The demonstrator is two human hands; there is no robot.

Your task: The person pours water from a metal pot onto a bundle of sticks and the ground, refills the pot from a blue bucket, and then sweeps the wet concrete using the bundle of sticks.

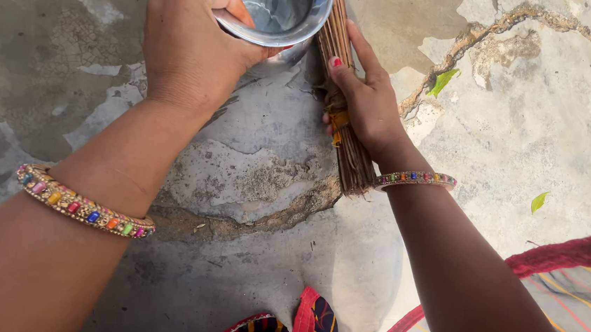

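My left hand [191, 45] grips the rim of a shiny steel bowl [280, 7] at the top of the view, thumb inside the rim. The bowl is tilted and its inside looks wet. My right hand [367, 101] is closed around the bound handle end of a brown stick broom [347, 86], which runs from under the bowl down to its cut end near my wrist. A yellow tie wraps the broom under my fingers. Both wrists wear bangles set with coloured stones.
The ground is cracked grey concrete [266, 178] with damp patches and a raised crack line [503, 24] at upper right. Two green leaves [443, 81] lie on it. Red and striped cloth [566, 293] spreads along the lower right edge.
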